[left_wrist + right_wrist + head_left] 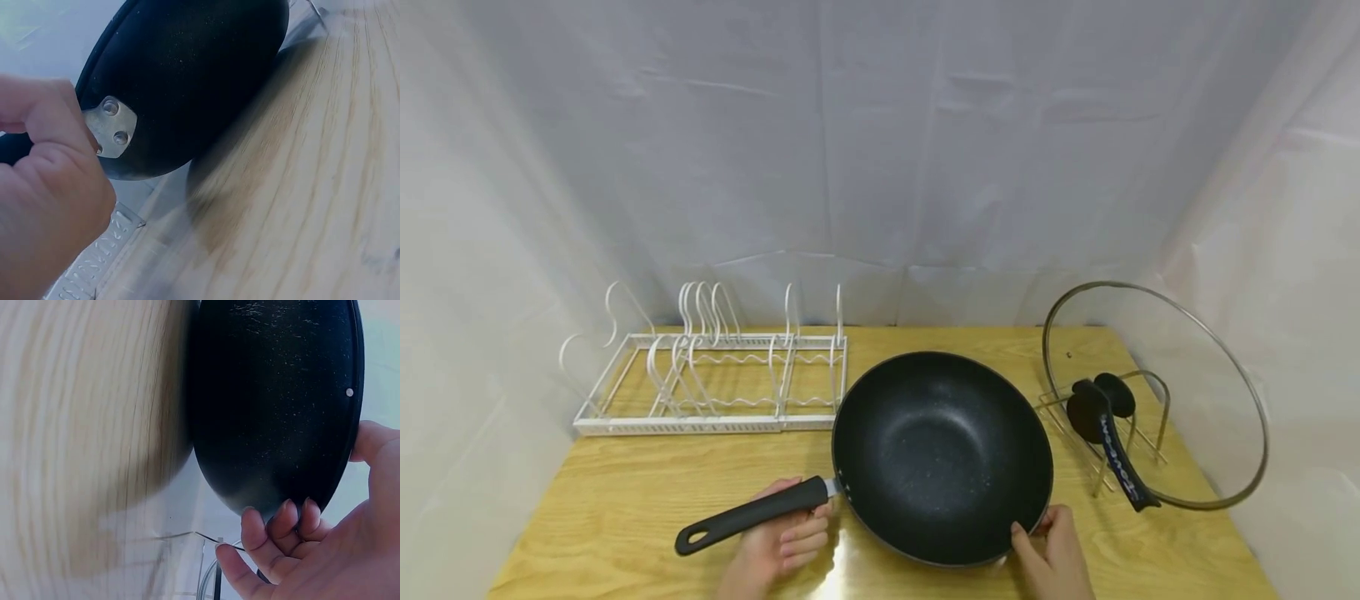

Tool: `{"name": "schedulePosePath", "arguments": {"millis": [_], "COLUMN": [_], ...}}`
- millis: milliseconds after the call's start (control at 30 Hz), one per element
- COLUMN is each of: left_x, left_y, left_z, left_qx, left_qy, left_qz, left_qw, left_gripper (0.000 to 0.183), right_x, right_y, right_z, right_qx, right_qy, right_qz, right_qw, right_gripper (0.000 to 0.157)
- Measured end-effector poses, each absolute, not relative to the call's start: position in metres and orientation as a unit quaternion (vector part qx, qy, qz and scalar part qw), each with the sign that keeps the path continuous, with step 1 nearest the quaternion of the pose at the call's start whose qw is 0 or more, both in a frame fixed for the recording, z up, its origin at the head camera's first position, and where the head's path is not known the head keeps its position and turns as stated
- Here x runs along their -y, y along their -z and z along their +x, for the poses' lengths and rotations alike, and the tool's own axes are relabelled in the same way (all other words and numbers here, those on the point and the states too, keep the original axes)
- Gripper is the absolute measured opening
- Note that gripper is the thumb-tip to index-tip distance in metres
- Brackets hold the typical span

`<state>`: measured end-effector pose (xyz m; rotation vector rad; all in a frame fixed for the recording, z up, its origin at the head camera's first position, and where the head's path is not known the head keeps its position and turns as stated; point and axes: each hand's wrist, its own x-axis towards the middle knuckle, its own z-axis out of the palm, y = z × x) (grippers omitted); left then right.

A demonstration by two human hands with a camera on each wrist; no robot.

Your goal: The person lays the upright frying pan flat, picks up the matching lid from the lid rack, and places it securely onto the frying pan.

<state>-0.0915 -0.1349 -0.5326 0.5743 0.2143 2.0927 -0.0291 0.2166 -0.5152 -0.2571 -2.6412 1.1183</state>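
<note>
A black wok (940, 458) with a long black handle (752, 515) is held over the wooden table, its dark inside facing up. My left hand (790, 533) grips the handle close to where it joins the bowl. In the left wrist view, the riveted metal bracket (114, 128) shows just beyond my curled fingers. On the other side, my right hand (1051, 550) pinches the near right rim, thumb on top. The right wrist view shows its fingers (284, 519) bent against the underside of the wok (275, 406).
On the left of the table (647, 500) stands a white wire rack (677, 425) with several upright loops. To the right, a glass lid with a metal rim (1262, 417) and black knob-handle (1116, 450) leans in a small wire stand (1165, 400). Pale sheeting (880, 167) hangs behind and at both sides.
</note>
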Motion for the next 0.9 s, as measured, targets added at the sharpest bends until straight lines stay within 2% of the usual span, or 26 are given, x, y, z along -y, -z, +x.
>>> {"name": "schedulePosePath", "arguments": {"millis": [400, 733, 900], "left_x": [0.130, 0.126, 0.123], "left_y": [0.540, 0.546, 0.547], "left_z": [-0.091, -0.088, -0.086], "left_qx": [-0.089, -0.077, -0.077], "left_qy": [-0.858, -0.890, -0.881], "left_qz": [0.201, 0.199, 0.208], "left_qw": [0.463, 0.402, 0.417], "left_gripper": [0.044, 0.037, 0.035], "right_x": [-0.221, -0.226, -0.232], "right_y": [0.515, 0.513, 0.508], "right_z": [-0.028, -0.029, -0.030], "right_qx": [0.918, 0.924, 0.929], "right_qy": [-0.363, -0.356, -0.349], "right_qz": [-0.107, -0.088, -0.106], "right_qw": [0.114, 0.108, 0.063], "right_gripper": [0.028, 0.029, 0.028]}}
